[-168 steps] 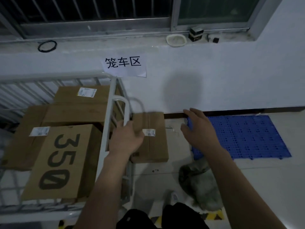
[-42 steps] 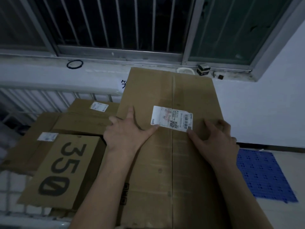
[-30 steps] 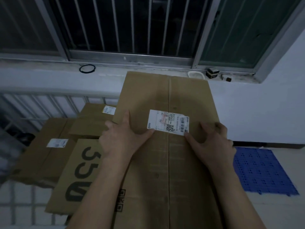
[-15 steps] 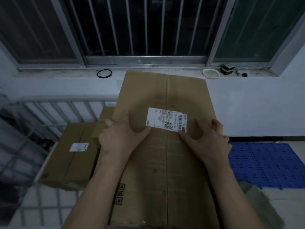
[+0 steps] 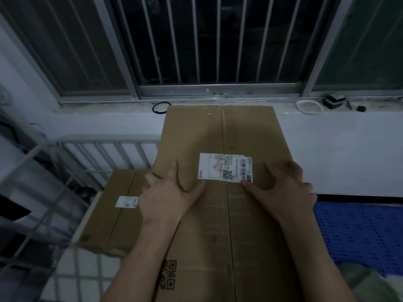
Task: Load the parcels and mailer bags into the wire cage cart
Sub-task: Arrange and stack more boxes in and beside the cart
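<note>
Although two parcels are shown, only the large parcel [image 5: 220, 131] is gripped, at its side edges, by curled fingers of the left hand [image 5: 170, 199] and right hand [image 5: 283, 192]; the second parcel [image 5: 109, 216] lies left of them, inside the one wire cage cart [image 5: 104, 141].

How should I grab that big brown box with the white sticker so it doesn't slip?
Hold the big brown box by its two long side edges, one hand coming in from each side, near the white sticker. It looks wide and flat, no handles showing, so the edges probably give the best grip. The left hand and right hand sit there.
</note>
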Available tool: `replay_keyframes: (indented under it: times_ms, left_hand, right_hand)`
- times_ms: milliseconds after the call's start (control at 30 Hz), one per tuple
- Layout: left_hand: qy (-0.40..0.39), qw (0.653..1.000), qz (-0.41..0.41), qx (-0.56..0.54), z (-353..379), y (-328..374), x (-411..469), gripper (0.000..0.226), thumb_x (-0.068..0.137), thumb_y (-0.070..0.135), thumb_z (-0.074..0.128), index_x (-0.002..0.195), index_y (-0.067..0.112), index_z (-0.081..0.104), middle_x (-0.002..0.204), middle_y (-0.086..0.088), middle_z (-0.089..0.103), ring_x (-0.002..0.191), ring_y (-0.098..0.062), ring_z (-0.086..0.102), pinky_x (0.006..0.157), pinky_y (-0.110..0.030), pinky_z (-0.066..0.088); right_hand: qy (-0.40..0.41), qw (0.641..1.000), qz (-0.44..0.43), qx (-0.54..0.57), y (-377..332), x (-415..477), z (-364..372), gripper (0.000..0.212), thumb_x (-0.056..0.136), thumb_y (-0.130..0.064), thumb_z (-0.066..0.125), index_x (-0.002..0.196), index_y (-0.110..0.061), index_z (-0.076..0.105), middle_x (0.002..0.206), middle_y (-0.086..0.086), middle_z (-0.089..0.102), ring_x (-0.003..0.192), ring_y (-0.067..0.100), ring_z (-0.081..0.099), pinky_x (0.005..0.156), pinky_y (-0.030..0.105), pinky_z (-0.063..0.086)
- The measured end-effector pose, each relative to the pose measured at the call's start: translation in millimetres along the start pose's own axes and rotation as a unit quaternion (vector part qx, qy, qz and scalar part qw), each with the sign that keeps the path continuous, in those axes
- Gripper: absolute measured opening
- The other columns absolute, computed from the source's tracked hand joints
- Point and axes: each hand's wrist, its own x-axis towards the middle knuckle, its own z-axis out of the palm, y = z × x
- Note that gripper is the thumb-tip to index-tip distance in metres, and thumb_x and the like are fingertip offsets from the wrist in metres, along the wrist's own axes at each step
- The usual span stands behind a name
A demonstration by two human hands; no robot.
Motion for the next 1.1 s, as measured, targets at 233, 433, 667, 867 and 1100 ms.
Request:
replay_keyframes:
  times_ms: [233, 433, 667, 867, 1100]
  left_hand:
    - [-0.032, 0.999, 0.003, -0.012, -4, -71, 49, 0.109, 0.062, 0.1, 0.029, 0.154, 0.044, 0.009, 0.126, -0.014, 0.039, 0.103, -0.035, 0.059, 0.078, -0.039, 0.05]
    - [-0.059, 0.997, 0.035, -0.016, -9, -162, 99, 0.113, 0.061, 0.102, 0.021, 0.156, 0.043, 0.006, 0.143, -0.019, 0.036, 0.123, -0.033, 0.051, 0.093, -0.043, 0.051]
    - [-0.087, 0.994, 0.058, -0.042, -27, -234, 130, 0.11, 0.064, 0.099, 0.029, 0.156, 0.044, 0.004, 0.147, -0.018, 0.03, 0.126, -0.033, 0.049, 0.097, -0.043, 0.046]
    - [-0.089, 0.993, 0.061, -0.045, -34, -257, 132, 0.106, 0.069, 0.095, 0.036, 0.156, 0.043, 0.006, 0.151, -0.017, 0.022, 0.131, -0.032, 0.043, 0.096, -0.04, 0.046]
    - [-0.1, 0.994, 0.034, -0.039, -24, -264, 129, 0.114, 0.061, 0.102, 0.025, 0.156, 0.043, 0.006, 0.15, -0.02, 0.028, 0.13, -0.033, 0.047, 0.098, -0.044, 0.047]
  right_hand:
    - [-0.002, 1.0, 0.014, -0.013, -73, -15, 42, 0.091, 0.067, -0.092, 0.051, 0.145, -0.047, 0.041, 0.159, 0.002, 0.016, 0.128, 0.048, 0.039, 0.105, 0.056, 0.034]
    - [0.006, 0.999, 0.051, -0.014, -158, -43, 92, 0.088, 0.065, -0.094, 0.049, 0.142, -0.051, 0.044, 0.16, 0.003, 0.019, 0.126, 0.051, 0.041, 0.105, 0.056, 0.036]
    - [0.032, 0.996, 0.073, -0.03, -230, -77, 118, 0.087, 0.067, -0.094, 0.044, 0.141, -0.05, 0.044, 0.159, 0.004, 0.022, 0.126, 0.048, 0.045, 0.103, 0.056, 0.038]
    - [0.036, 0.996, 0.081, -0.031, -245, -89, 136, 0.098, 0.059, -0.104, 0.032, 0.141, -0.05, 0.042, 0.158, 0.003, 0.023, 0.129, 0.047, 0.045, 0.106, 0.055, 0.038]
    - [0.01, 0.996, 0.079, -0.039, -251, -83, 142, 0.108, 0.055, -0.104, 0.034, 0.145, -0.045, 0.037, 0.158, 0.008, 0.021, 0.125, 0.051, 0.043, 0.105, 0.057, 0.038]
